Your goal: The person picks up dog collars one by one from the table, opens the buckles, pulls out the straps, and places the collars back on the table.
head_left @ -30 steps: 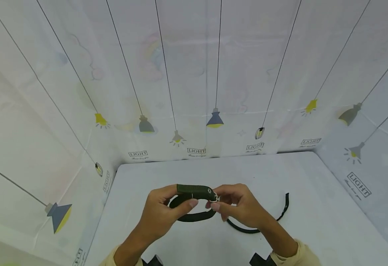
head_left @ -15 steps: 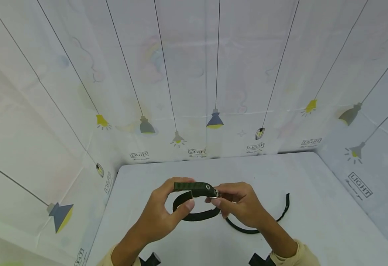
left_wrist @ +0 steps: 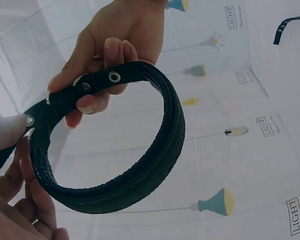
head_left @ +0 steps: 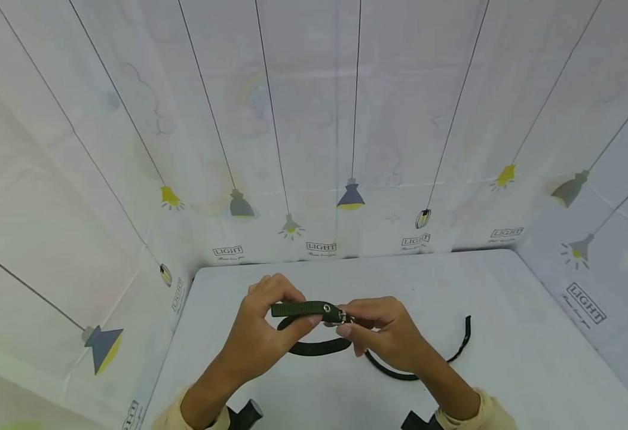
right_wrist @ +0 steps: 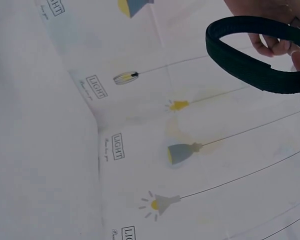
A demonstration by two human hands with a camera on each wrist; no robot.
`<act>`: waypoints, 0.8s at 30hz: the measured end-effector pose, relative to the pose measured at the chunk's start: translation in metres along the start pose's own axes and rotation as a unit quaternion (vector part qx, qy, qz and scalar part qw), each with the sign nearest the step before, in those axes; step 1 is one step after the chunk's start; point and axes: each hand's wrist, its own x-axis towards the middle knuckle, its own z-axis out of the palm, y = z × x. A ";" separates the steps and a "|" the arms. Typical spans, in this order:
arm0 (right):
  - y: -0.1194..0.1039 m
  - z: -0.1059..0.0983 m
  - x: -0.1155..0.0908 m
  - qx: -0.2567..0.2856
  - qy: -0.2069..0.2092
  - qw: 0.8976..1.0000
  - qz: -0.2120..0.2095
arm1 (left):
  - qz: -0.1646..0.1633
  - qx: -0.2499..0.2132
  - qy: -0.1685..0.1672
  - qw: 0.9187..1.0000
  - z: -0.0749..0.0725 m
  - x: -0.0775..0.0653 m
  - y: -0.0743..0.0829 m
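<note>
A dark green collar [head_left: 319, 348] is held up above the white table in a closed loop, with a metal buckle [head_left: 343, 316] and eyelets along its strap. My left hand [head_left: 260, 337] pinches the strap's free end between thumb and fingers. On the other side, my right hand [head_left: 386, 328] grips the collar at the buckle. In the left wrist view the loop of the collar [left_wrist: 160, 150] hangs between both hands, an eyelet showing near the top. From the right wrist, the collar [right_wrist: 240, 62] appears at the upper right; most of my right hand is out of that frame.
A thin black strap [head_left: 397, 376] lies curved on the white table [head_left: 227, 286], partly hidden by my right forearm. Behind and beside the table stand white sheets printed with hanging lamps. A black device [head_left: 246, 414] sits by each wrist.
The strap's free end has turned and moved slightly left and down. My left hand's fingers have shifted up onto that end from behind the loop. My right hand stays at the buckle.
</note>
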 end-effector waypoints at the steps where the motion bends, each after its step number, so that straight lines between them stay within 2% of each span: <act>1: 0.000 0.000 0.000 0.004 -0.001 1.000 0.004 | 0.000 -0.005 0.000 1.000 0.000 0.001 0.000; 8: -0.002 0.002 0.001 0.002 0.002 1.000 0.000 | 0.011 -0.034 -0.009 0.999 -0.001 0.004 0.004; 15: -0.003 0.004 0.004 0.002 -0.008 1.000 -0.024 | 0.020 -0.039 -0.011 0.999 -0.001 0.005 0.005; 24: -0.007 0.008 0.006 -0.019 -0.005 1.000 -0.011 | 0.019 -0.023 -0.038 0.999 -0.001 0.006 0.004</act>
